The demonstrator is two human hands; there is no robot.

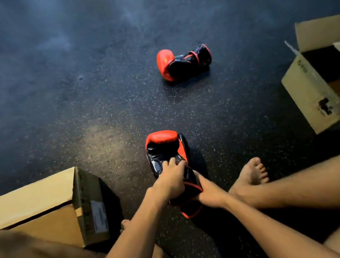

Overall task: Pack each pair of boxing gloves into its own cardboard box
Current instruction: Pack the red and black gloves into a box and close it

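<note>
A red and black boxing glove (163,149) stands in front of me on the floor, padded end pointing away. My left hand (172,180) grips it across the palm side, and my right hand (208,191) holds its cuff from the right. A second red and black glove (181,62) lies on its side farther out on the floor, untouched. An open cardboard box (310,96) sits at the right with its flaps up and its inside dark. Another cardboard box (44,207) rests at my left, its top flap down.
I sit on a dark speckled rubber floor (73,98). My bare legs frame the scene, with my right foot (252,174) just right of the held glove. Open floor stretches ahead and to the left.
</note>
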